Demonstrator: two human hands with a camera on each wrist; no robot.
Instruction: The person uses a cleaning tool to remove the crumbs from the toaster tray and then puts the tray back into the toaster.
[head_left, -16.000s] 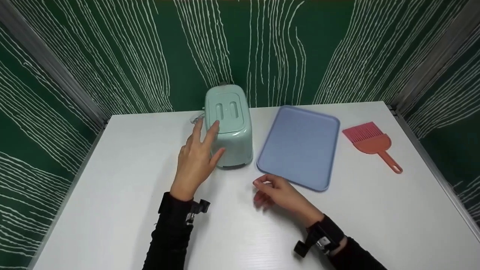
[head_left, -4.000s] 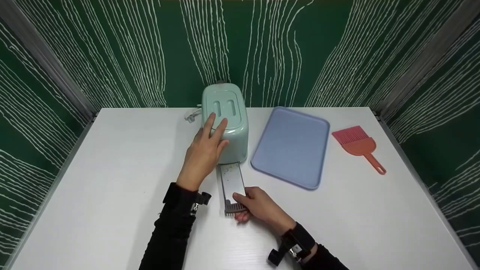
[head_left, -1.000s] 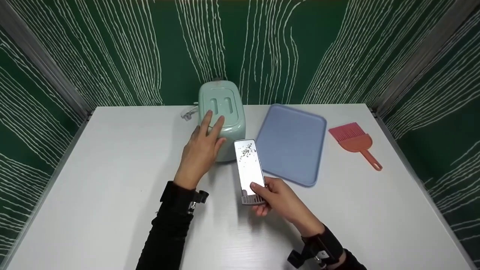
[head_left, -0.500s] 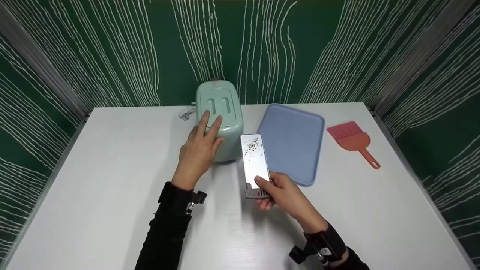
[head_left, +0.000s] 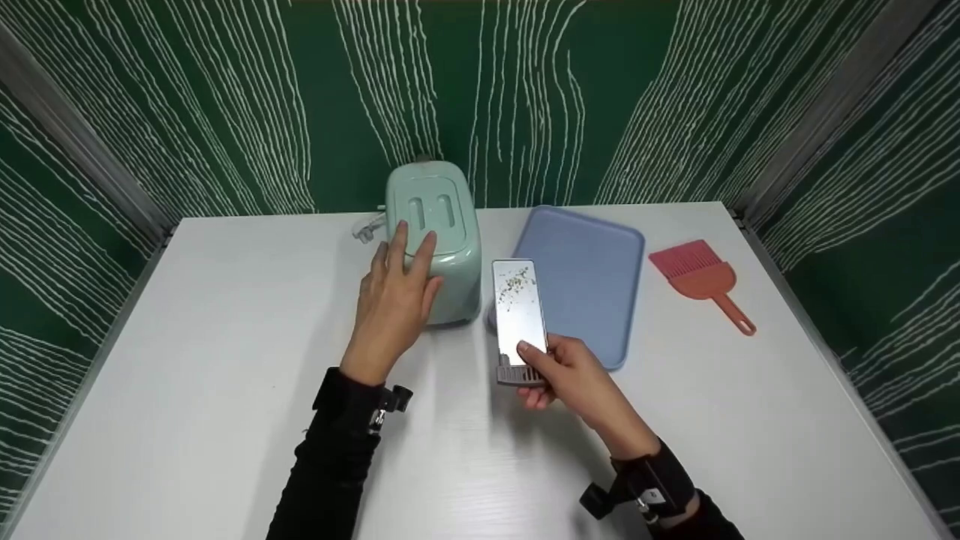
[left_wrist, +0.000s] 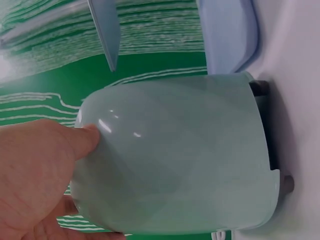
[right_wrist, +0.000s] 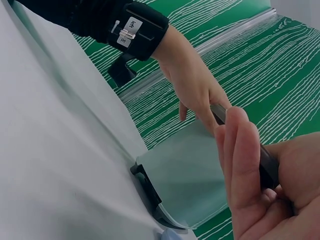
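A mint-green toaster (head_left: 454,289) with a lidded top stands at the back of the white table. My left hand (head_left: 388,311) rests on its near top edge, fingers spread; in the left wrist view the thumb (left_wrist: 86,140) touches the rounded front. My right hand (head_left: 581,382) pinches the grey slotted end of a long, shiny crumb tray (head_left: 519,322), thumb on top. Brown crumbs (head_left: 516,283) lie at the tray's far end. The crumb tray is off the table, its right part overlapping the blue tray in view. In the right wrist view only its dark edge (right_wrist: 269,167) shows.
A flat blue tray (head_left: 592,262) lies right of the toaster. Farther right is a small orange-red brush (head_left: 703,281) with pink bristles. A cord with a plug (head_left: 366,229) lies left of the toaster. Green, white-streaked walls (head_left: 525,97) enclose the table's back and sides.
Four seconds ago the crumb tray was partly inside the toaster; it is now fully out. Over the last second my right hand has carried it rightward and farther away. My left hand stays on the toaster.
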